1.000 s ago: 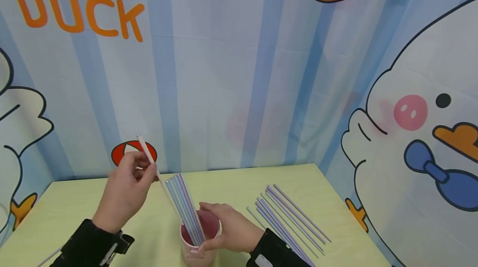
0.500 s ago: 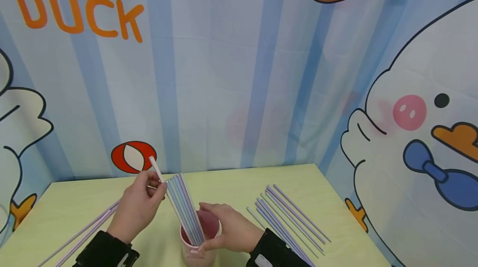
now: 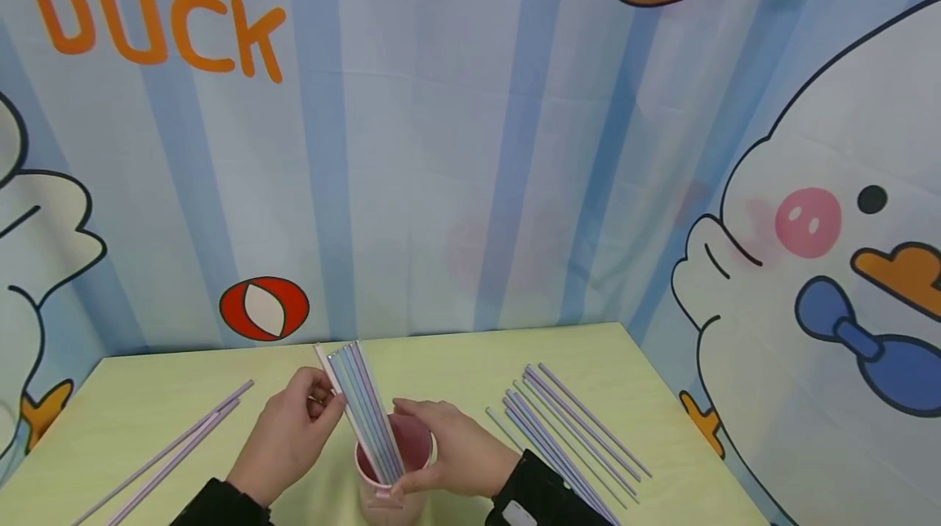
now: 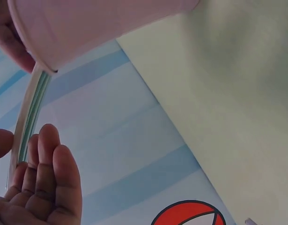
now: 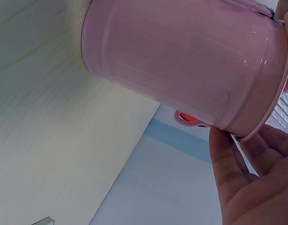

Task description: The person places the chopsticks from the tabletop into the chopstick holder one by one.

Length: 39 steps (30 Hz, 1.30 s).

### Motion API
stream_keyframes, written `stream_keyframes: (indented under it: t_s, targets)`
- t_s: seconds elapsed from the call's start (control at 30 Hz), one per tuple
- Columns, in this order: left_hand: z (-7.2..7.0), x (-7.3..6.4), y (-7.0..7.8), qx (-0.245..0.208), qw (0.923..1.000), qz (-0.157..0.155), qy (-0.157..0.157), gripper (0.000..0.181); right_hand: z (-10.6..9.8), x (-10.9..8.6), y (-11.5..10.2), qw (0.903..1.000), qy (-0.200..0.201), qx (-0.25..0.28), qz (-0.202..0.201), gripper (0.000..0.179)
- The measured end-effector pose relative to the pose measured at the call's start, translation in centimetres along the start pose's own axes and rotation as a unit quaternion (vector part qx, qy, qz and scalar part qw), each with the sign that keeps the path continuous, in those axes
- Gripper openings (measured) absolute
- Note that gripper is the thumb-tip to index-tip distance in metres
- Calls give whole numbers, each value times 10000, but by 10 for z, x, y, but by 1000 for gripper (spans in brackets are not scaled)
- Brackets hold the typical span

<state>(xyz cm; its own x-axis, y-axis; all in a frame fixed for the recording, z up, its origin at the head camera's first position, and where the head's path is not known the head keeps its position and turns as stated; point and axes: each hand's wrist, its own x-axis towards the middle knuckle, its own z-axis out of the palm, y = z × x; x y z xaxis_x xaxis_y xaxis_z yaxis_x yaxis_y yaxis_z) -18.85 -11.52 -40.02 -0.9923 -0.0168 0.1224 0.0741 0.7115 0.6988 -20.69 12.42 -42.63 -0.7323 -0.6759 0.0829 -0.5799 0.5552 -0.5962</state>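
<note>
A pink cup with a small ear-like handle stands on the table, holding a leaning bundle of pastel straws in blue and lilac. My right hand grips its rim from the right, thumb at the near side and fingers across the far side. At the bundle's left edge, my left hand pinches a pale pink straw between thumb and fingers. This straw lies alongside the others, lower end inside the cup. In the left wrist view, the thumb meets the straw while other fingers extend beside it.
Several lilac and bluish straws lie spread on the pale yellow table at the right. A few lilac straws lie at the left, beyond the left forearm. A striped duck-print curtain hangs behind the table's back edge.
My left hand has moved down and right, lowering the pale pink straw into the cup beside the bundle. The straws at the left have come into fuller view. My right hand has stayed put.
</note>
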Motion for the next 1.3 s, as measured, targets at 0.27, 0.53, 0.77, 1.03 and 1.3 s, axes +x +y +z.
stream_keyframes:
  t_s: [0.27, 0.53, 0.77, 1.03, 1.3]
  targets:
    - [10, -5, -4, -40, 9997, 33, -227, 21, 1, 1, 1, 9995, 88, 9, -296, 92]
    - [13, -6, -5, 10, 9994, -18, -343, 21, 1, 0, 2, 9991, 138, -19, -411, 91]
    - [11, -10, -17, 136, 9991, 228, -343, 18, 1, 1, 3, 9991, 110, 9, -411, 92]
    - [-8, -1, -68, 1449, 9881, 190, -481, 23, 1, 1, 2, 9984, 196, -234, -481, 91]
    - [-37, 6, -133, 2656, 9631, 382, -208, 33, 1, 0, 2, 9991, 157, -205, -339, 93]
